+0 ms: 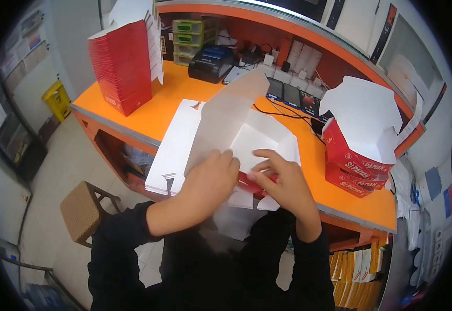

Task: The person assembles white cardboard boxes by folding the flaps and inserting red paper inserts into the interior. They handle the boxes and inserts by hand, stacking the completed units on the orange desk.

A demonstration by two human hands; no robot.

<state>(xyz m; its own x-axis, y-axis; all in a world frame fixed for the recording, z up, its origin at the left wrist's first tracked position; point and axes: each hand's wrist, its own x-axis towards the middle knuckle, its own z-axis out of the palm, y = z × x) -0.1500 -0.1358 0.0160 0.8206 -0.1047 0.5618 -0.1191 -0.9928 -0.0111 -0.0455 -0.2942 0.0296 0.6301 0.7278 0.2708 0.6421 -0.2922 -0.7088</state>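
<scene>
A partly folded cardboard food box point(254, 137), white inside with a red outer side, lies at the table's front edge. Its tall lid panel stands up at the left. My left hand point(213, 173) is closed on the box's near left corner, its fingertips bent against the card. Over the near right part, my right hand point(283, 179) has its fingers curved and apart, with the thumb by the red front flap. Both hands hide part of the front wall. Beneath and left of the box lies a stack of flat white box blanks point(171, 147).
Nested red boxes point(358, 155) stand at right, and a tall stack of red cartons point(122, 67) at far left on the orange table point(171, 83). Behind are a black printer point(210, 63), small drawers point(188, 39), phones point(291, 96) and cables. A woven stool point(83, 207) stands at left.
</scene>
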